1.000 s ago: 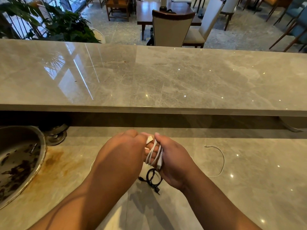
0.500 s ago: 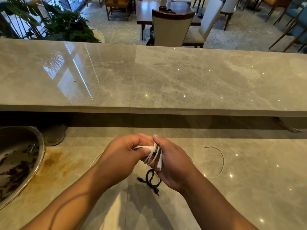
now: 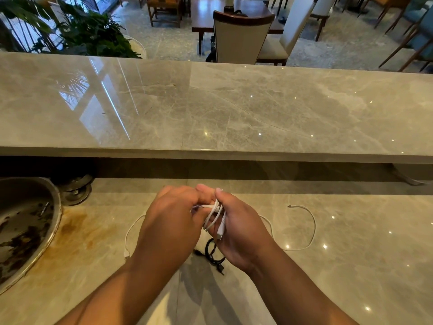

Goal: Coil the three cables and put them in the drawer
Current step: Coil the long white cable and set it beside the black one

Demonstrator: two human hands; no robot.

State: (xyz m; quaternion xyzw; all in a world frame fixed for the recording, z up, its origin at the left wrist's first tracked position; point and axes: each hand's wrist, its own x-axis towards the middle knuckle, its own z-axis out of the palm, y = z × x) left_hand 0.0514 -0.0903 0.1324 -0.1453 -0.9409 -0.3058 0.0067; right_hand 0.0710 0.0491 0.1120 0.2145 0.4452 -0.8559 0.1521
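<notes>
- Cables visible: 3, i.e. 2 white, 1 black.
- Thin white cable, partly coiled (image 3: 216, 213): loops wound round right hand (image 3: 236, 231) fingers, which are clenched on it; plug end hangs just below the grip.
- Left hand (image 3: 171, 221): pinches a strand of the same cable, touching the right hand.
- Small coiled black cable (image 3: 212, 253): on grey marble countertop (image 3: 351, 266), directly beneath the grip.
- Loose white cable (image 3: 312, 228): curved on countertop, right of the grip.
- Round metal sink (image 3: 57, 207): 1, far left.

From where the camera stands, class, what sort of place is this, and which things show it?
Probably a restaurant or cafe bar: a raised marble counter fronts a dining room with wooden tables and upholstered chairs, and a metal sink sits in the lower worktop.
</notes>
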